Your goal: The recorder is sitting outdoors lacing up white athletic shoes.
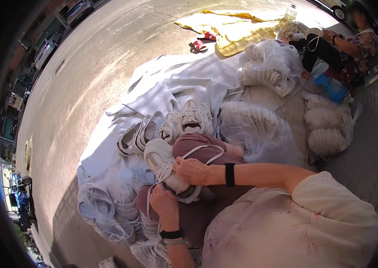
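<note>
Wrinkled white cloth [184, 85] lies beyond the fingers. 1 rounded, pale shoe [156, 154] sits just ahead of the left fingers. Right hand [190, 171]: curled, pinching looped lace [215, 146]. Left hand [164, 205]: nearly closed, pinching thin lace.

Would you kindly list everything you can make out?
held shoe: one, white, centre
cloth: one, white, centre
loose shoes: several, whitish, on cloth
shoe bags: at least four, clear, around cloth
sheet: one, yellow, top
slippers: two, red, beside sheet
other person: one, dark-trousered, upper right
cars: several, pale, upper corners
wristbands: two, black, at wrists
shirt: one, cream, lower right
left hand: one, beside held shoe
right hand: one, on held shoe
</note>
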The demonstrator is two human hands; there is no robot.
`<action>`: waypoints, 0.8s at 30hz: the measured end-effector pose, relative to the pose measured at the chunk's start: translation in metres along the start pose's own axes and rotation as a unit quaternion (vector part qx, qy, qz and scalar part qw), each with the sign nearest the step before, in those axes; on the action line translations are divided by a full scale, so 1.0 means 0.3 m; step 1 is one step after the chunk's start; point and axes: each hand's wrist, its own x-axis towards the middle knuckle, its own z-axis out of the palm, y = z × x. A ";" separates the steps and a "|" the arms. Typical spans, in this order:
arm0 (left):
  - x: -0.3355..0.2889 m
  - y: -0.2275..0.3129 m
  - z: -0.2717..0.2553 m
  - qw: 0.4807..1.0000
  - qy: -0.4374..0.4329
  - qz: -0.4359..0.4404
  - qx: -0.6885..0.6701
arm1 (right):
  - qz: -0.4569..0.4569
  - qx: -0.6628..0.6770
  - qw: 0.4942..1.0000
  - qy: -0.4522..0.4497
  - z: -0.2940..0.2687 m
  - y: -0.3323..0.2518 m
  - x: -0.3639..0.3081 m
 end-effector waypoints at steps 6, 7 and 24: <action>-0.060 0.014 0.062 0.999 0.006 -0.028 0.014 | -0.089 -0.029 0.995 -0.030 -0.036 -0.029 -0.038; -0.065 0.011 0.033 0.998 0.016 -0.047 0.030 | -0.113 -0.019 0.993 -0.031 -0.027 -0.044 -0.033; -0.024 -0.001 0.007 0.981 -0.016 -0.095 -0.167 | -0.239 -0.277 0.930 0.027 -0.057 -0.065 0.032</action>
